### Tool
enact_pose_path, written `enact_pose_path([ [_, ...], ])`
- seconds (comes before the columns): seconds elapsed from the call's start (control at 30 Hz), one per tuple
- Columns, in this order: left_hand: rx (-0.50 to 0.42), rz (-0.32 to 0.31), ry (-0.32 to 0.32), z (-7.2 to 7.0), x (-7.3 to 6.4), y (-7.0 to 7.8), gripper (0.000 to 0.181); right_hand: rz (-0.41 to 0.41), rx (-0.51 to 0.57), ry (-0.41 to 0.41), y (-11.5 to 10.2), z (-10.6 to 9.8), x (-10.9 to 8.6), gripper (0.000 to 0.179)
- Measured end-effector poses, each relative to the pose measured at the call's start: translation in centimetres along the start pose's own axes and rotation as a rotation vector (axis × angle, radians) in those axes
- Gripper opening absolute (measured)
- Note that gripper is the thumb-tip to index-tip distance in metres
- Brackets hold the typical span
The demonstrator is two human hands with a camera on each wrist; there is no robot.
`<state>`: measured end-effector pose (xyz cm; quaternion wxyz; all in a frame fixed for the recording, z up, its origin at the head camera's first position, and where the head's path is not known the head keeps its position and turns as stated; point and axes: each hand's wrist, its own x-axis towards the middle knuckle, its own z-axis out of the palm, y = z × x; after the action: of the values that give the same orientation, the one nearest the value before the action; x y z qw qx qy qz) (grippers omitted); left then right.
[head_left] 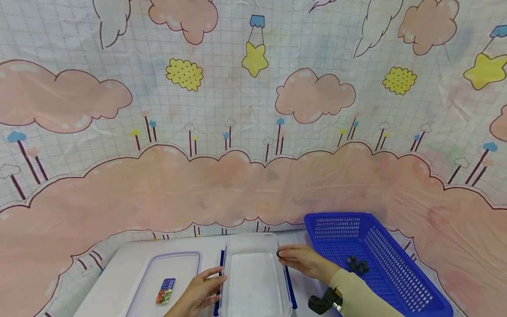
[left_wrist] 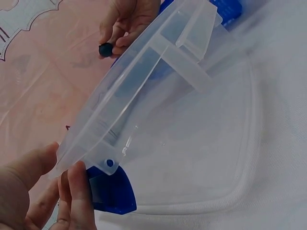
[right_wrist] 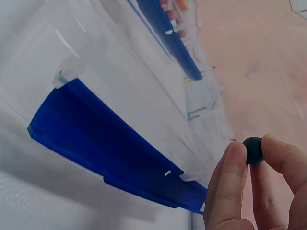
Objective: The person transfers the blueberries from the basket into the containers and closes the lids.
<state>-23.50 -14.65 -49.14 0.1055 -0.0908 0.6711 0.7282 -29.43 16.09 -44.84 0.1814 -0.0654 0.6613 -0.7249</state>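
A clear plastic storage box point(head_left: 255, 281) with blue side latches point(head_left: 291, 288) stands open in the middle of the table. My left hand point(head_left: 201, 288) grips its left rim, thumb on one side and fingers by the blue latch point(left_wrist: 109, 189) in the left wrist view. At the box's right rim is my right hand point(head_left: 303, 259), pinching a small dark ball point(right_wrist: 253, 150) between thumb and fingertips. In the left wrist view that ball point(left_wrist: 105, 49) shows beyond the far wall. Similar dark balls point(head_left: 358, 265) lie clustered in the blue basket point(head_left: 420, 255).
Left of the box lies a clear lid point(head_left: 148, 268) with a bluish rim, and a small colourful packet point(head_left: 165, 290) rests on it. The blue slatted basket fills the right side of the white table point(head_left: 119, 268). A printed curtain point(head_left: 253, 189) hangs behind.
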Motion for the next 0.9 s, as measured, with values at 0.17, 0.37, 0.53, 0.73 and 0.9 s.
enact_pose_path([
  [0.17, 0.006, -0.002, 0.001, 0.0, 0.0, 0.2, 0.06, 0.011, 0.003, 0.01, -0.2, 0.5, 0.4, 0.039],
  [0.37, 0.009, -0.007, 0.008, 0.1, 0.2, 0.3, 0.059, 0.019, -0.006, 0.035, -0.5, 1.1, 0.9, 0.037],
  [0.53, 0.012, -0.014, 0.03, 0.1, 0.3, 0.5, 0.061, 0.016, -0.021, 0.035, -0.7, 1.6, 1.3, 0.04],
  [0.73, 0.005, -0.018, 0.03, 0.1, 0.3, 0.4, 0.059, 0.005, -0.018, 0.021, -0.8, 2.5, 1.7, 0.039],
  [0.9, -0.009, -0.016, 0.023, 0.0, 0.3, 0.4, 0.059, 0.005, -0.02, 0.016, -1.0, 3.5, 2.3, 0.039],
])
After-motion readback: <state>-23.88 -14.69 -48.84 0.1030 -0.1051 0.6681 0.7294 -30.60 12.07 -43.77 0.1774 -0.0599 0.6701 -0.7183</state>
